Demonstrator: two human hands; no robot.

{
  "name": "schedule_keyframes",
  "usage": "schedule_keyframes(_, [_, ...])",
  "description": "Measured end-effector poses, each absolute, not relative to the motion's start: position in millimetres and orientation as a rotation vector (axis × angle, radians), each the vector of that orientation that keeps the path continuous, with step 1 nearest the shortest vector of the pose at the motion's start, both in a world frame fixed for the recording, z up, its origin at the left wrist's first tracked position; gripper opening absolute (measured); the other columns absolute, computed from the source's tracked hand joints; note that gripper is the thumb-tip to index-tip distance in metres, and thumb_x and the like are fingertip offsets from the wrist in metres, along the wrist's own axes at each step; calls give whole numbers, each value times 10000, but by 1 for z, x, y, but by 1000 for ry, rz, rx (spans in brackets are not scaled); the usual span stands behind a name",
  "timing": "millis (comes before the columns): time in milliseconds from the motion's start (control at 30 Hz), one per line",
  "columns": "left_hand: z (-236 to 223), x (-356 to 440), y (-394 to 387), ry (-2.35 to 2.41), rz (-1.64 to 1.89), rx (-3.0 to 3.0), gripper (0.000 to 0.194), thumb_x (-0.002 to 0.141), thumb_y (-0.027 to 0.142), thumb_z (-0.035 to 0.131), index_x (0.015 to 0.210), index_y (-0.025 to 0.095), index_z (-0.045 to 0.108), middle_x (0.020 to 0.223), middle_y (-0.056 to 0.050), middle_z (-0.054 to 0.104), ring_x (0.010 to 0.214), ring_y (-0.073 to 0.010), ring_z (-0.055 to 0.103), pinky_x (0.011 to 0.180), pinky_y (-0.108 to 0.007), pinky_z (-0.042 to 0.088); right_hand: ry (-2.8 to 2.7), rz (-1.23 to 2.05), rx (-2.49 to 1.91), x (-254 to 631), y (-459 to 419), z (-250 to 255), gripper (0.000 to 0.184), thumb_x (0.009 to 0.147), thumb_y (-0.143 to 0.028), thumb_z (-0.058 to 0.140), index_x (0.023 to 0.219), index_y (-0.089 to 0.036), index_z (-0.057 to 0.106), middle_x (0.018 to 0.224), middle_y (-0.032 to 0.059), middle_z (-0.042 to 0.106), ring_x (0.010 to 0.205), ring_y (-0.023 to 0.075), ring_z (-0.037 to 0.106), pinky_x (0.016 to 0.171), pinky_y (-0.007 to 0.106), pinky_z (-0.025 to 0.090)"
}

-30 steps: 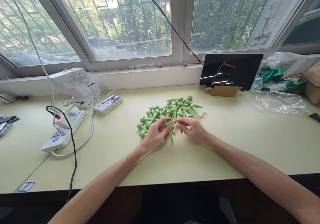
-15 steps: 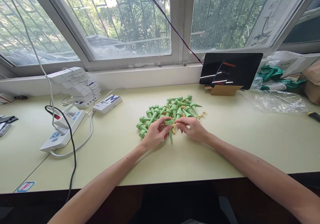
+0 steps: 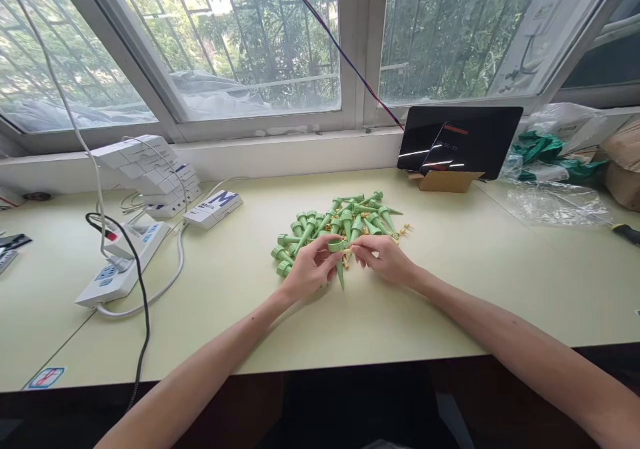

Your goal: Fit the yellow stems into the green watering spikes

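A pile of green plastic cone-shaped spikes (image 3: 340, 225) lies on the pale green table (image 3: 450, 289), with small yellow parts (image 3: 405, 229) mixed in at its right side. My left hand (image 3: 310, 272) is closed on one green spike (image 3: 339, 262), held upright with its tip pointing down just in front of the pile. My right hand (image 3: 385, 259) pinches a small yellow piece at the side of that spike's collar. Both hands meet at the spike.
A white power strip (image 3: 123, 262) with a black cable and plugs lies at the left, beside stacked white boxes (image 3: 150, 169). A dark tablet (image 3: 457, 142) leans on a cardboard box at the back right. Plastic bags (image 3: 555, 169) with green items sit far right.
Almost nothing has changed. Both hands stay at the same spike, with only slight finger movement and a small shift of the view.
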State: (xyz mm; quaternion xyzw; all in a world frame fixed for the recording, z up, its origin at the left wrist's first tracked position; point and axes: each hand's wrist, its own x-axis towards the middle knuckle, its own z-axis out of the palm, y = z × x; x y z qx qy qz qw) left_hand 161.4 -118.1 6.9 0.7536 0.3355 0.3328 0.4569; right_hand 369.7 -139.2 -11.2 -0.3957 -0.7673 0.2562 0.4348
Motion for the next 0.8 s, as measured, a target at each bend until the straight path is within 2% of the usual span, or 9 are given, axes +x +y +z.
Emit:
schedule_keyframes(133, [8, 162, -118, 832, 829, 1850, 332, 916, 372, 560, 1186, 179, 551, 610, 43, 538, 499, -108, 559, 528, -233, 480, -1863, 718, -943, 369, -141, -11, 179, 942, -327, 552, 1037, -183, 601, 756, 6, 631, 577, 117, 586, 611, 259, 507])
schedule_keyframes(300, [8, 162, -118, 818, 836, 1856, 324, 915, 365, 562, 1179, 178, 555, 616, 40, 546, 492, -104, 554, 517, -229, 473, -1891, 741, -941, 369, -140, -10, 172, 965, -333, 511, 935, -187, 598, 722, -1, 607, 581, 116, 566, 606, 255, 486])
schedule_keyframes(467, [7, 162, -118, 815, 831, 1854, 328, 913, 365, 567, 1183, 179, 558, 617, 38, 548, 492, -107, 556, 503, -227, 471, -1942, 664, -985, 370, -139, -12, 319, 1000, -322, 435, 758, -179, 586, 618, -12, 580, 563, 110, 546, 600, 247, 445])
schedule_keyframes(633, [7, 161, -118, 818, 834, 1841, 328, 913, 361, 565, 1184, 176, 554, 631, 34, 557, 499, -107, 561, 518, -230, 480, -1877, 756, -956, 369, -140, -13, 187, 957, -345, 526, 1041, -193, 596, 754, 0, 628, 577, 115, 581, 621, 260, 498])
schedule_keyframes(800, [8, 162, -118, 818, 828, 1847, 331, 913, 361, 564, 1188, 178, 552, 639, 32, 566, 498, -106, 561, 520, -232, 475, -1877, 802, -936, 368, -141, -11, 145, 961, -321, 516, 974, -190, 577, 736, -4, 613, 581, 115, 565, 613, 260, 487])
